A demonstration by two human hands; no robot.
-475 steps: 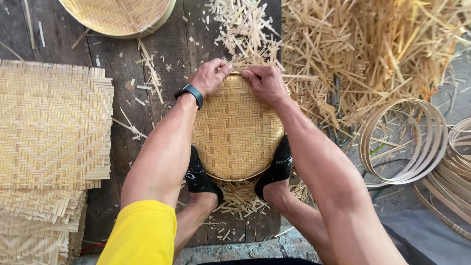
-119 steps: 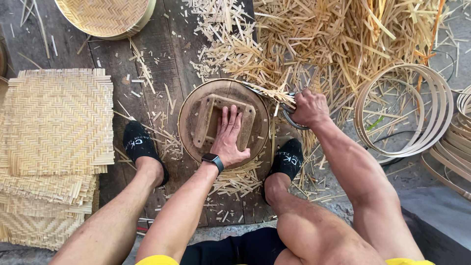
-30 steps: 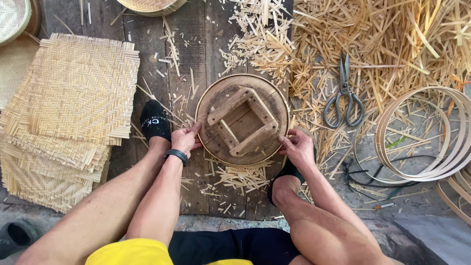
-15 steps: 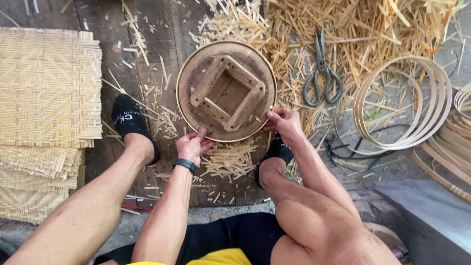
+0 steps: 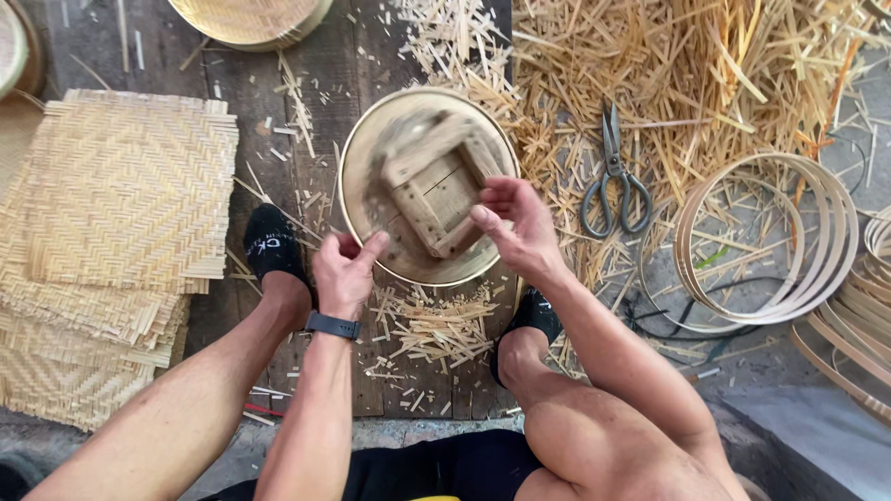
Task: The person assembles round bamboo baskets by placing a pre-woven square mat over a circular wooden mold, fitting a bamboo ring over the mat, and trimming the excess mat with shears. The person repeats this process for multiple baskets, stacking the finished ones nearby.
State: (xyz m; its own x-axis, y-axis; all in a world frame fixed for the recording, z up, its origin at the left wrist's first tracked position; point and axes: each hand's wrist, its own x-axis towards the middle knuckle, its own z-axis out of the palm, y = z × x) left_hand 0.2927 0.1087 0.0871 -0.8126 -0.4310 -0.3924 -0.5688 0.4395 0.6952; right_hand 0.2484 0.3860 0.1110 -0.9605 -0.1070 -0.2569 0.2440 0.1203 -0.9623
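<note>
A round tray-like form (image 5: pixel 367 158) with a pale bamboo rim and a square wooden frame (image 5: pixel 436 181) fixed on its top lies on the dark wooden boards between my feet. It is blurred with motion. My left hand (image 5: pixel 343 269) grips its near-left rim, a dark watch on the wrist. My right hand (image 5: pixel 510 223) rests with spread fingers on the near-right part of the form, over the frame's corner.
Scissors (image 5: pixel 613 176) lie on the bamboo strips (image 5: pixel 705 74) to the right. Bamboo hoops (image 5: pixel 770 241) lie at the far right. Woven mats (image 5: pixel 111 213) are stacked on the left. A woven tray (image 5: pixel 246 19) sits at the top. Offcuts (image 5: pixel 436 325) litter the boards.
The round form has turned under my hands; the square frame now sits at a different angle. My right hand has moved from the rim up onto the form.
</note>
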